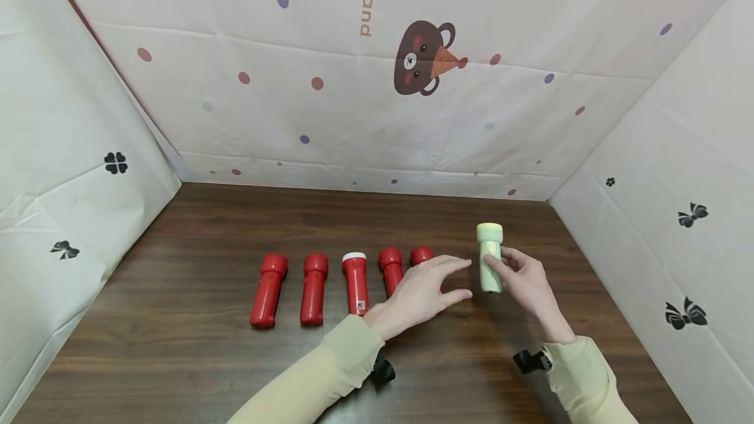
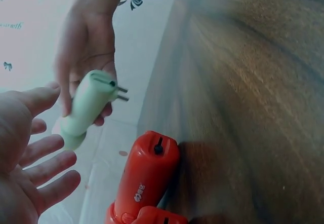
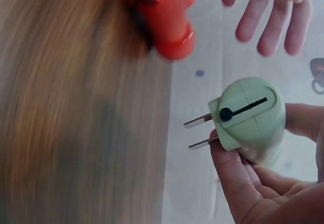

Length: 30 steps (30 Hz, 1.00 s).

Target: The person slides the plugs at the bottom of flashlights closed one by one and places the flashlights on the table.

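A pale green flashlight with a yellowish rim is upright in the head view, lifted off the table. My right hand grips its body between thumb and fingers. Two metal plug prongs stick out near its tail end, beside a black slider in a slot, in the right wrist view. My left hand reaches toward it from the left with fingers spread and nothing held; a gap shows between them in the head view. Below the left hand lie red flashlights, partly hidden by it.
More red flashlights lie in a row to the left, one with a white-rimmed head. The dark wooden table is bounded by a printed white sheet behind and more sheets at both sides.
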Available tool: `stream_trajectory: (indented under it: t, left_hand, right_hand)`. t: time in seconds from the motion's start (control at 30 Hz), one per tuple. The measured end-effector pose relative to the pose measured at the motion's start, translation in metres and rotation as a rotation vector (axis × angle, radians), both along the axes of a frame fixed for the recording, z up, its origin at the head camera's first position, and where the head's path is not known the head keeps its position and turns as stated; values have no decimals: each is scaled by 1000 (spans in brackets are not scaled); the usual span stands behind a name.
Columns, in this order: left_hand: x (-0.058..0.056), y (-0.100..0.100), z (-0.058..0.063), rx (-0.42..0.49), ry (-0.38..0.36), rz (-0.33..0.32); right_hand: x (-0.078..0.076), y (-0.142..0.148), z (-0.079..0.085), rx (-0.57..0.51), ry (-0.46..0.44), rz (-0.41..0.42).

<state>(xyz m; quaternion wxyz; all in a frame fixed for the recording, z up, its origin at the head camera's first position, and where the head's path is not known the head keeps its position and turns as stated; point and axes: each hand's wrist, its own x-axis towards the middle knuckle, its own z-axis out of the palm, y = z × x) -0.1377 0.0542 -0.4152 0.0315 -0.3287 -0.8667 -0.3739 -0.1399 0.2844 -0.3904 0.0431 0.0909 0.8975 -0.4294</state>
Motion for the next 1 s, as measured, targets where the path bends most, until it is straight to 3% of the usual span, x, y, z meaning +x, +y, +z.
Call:
stream_trajectory:
  t: [0.27,0.53,1.0]
  left_hand:
    - [4,0,1,76,63,16]
    - [6,-3,0,154,119,-6]
    - [10,-11,0,202,180,-12]
  right_hand:
    - [4,-17,12,-303,-8,-34]
    - [12,-31,21,-427,21,-12]
    - [20,-45,29,-714,35,4]
